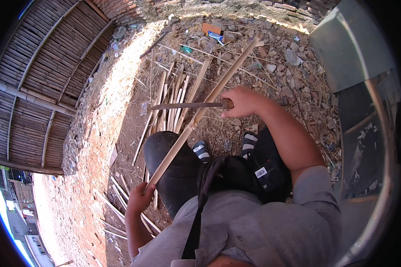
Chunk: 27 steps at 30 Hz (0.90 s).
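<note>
Your left hand [140, 198] is wrapped around the near end of a long bamboo pole [200, 113], fingers closed on it low at your left side. The pole runs up and away to the right, over your left knee [171, 167], and its far end lies out among the stones and straw on the ground [116, 102].

Your right hand [240, 101] grips the handle of a long knife [185, 106], fingers closed around it. The blade points left, roughly level, and crosses the pole about midway along its length; whether the edge is touching or biting into the bamboo cannot be told from here.

Just behind the blade, a bundle of split bamboo strips [173, 104] lies on the ground, fanned toward the far side. More thin strips [120, 191] lie scattered by your left hand.

Your feet in striped sandals [249, 142] rest on the dirt below the knife hand. A black strap [200, 204] hangs across your grey shirt. To the left stands a woven bamboo panel [40, 84], and to the right a grey metal box [352, 44].
</note>
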Each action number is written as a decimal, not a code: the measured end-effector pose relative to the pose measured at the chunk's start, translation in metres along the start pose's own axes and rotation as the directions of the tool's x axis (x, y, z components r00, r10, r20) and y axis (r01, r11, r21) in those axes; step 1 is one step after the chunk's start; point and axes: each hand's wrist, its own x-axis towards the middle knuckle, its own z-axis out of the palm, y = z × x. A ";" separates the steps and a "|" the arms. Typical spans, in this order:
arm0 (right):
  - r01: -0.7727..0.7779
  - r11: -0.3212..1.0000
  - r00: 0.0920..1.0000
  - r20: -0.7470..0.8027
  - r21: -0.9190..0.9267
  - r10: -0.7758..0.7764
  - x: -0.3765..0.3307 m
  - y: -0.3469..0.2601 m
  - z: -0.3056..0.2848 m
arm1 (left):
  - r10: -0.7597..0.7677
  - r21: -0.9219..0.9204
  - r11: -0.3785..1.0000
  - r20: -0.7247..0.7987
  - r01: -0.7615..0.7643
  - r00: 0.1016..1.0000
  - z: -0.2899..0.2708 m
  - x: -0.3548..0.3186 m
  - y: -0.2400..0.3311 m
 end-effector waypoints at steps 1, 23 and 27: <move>0.014 1.000 0.999 0.035 -0.010 -0.014 0.000 -0.008 0.000 | -0.015 0.026 1.000 0.029 0.015 0.999 0.000 0.003 -0.002; 0.046 0.995 0.996 0.085 -0.084 -0.038 0.025 -0.009 0.036 | 0.286 0.237 0.941 -0.172 -0.243 0.943 0.017 0.002 -0.003; 0.058 0.968 0.998 -0.013 -0.246 -0.063 0.018 -0.027 0.032 | 0.245 0.234 0.950 -0.157 -0.205 0.957 0.017 -0.002 -0.003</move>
